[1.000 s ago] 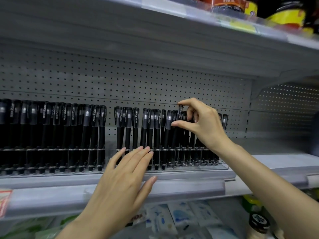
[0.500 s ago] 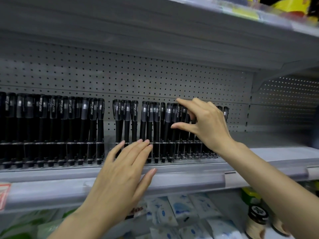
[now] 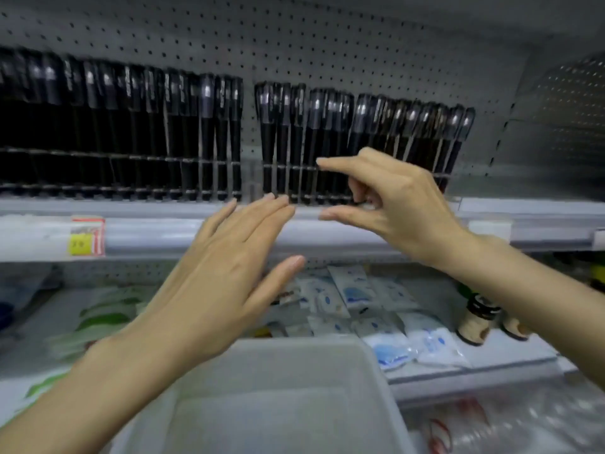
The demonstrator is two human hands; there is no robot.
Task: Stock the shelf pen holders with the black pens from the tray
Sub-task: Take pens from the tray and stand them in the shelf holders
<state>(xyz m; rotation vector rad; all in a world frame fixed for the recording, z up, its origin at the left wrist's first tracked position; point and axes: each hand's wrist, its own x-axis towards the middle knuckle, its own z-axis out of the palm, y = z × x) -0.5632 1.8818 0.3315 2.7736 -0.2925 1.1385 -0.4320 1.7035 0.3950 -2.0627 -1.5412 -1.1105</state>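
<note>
Pens upright — tray, packets below.

In front of you a grey pegboard back panel rises, with a perforated side panel at your right. The shelf rail carries a yellow-and-red price label. On the lower shelf lie white-and-blue packets, green packets and two dark-capped bottles, all somewhat blurred

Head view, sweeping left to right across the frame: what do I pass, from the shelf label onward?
price tag → left hand → right hand → brown bottles on the lower shelf.
</note>
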